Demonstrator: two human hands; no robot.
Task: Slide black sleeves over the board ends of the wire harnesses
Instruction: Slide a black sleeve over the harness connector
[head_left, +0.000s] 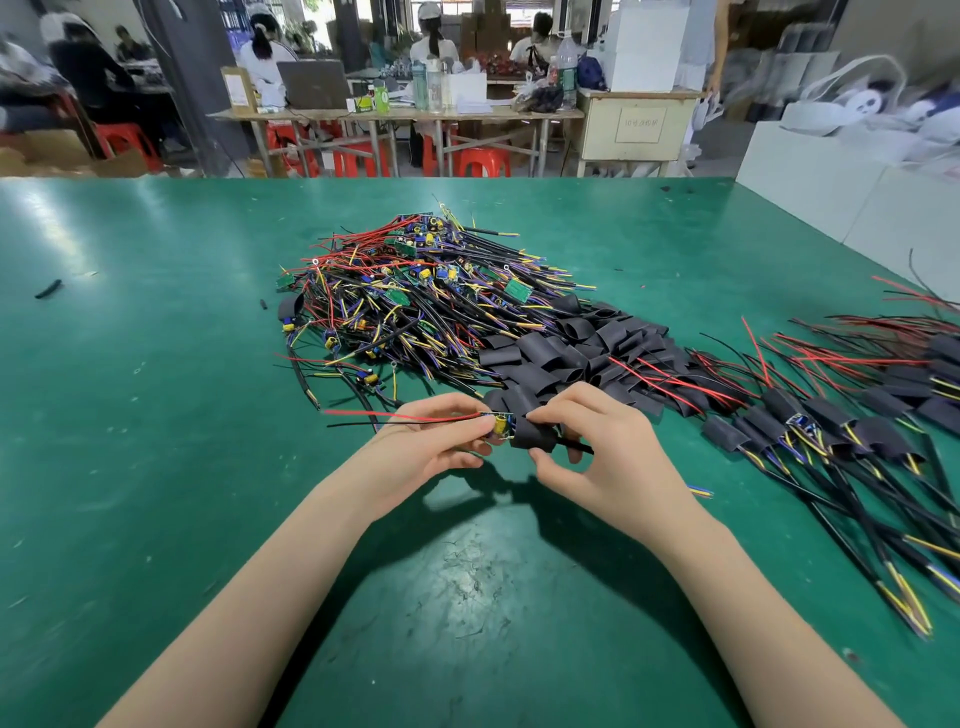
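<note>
My left hand (441, 439) pinches the board (497, 423), right hand (587, 447) grips a sleeve (535, 434) butted against its end. Both sit mid-worktop (156, 415); loose sleeves (566, 353) at 12 o'clock, harness pile (415, 291) at 11.

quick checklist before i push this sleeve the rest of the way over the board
1. Left hand pinches the board firmly: ok.
2. Right hand holds the black sleeve at the board's end: ok.
3. Sleeve mouth open enough to take the board and its yellow part: cannot tell, fingers hide it.
4. Cable already threaded through the sleeve, coming out on the right: ok.
5. Red wire trails left, clear of the sleeve: ok.
6. Board fully covered: not ok, it still shows left of the sleeve.
</note>
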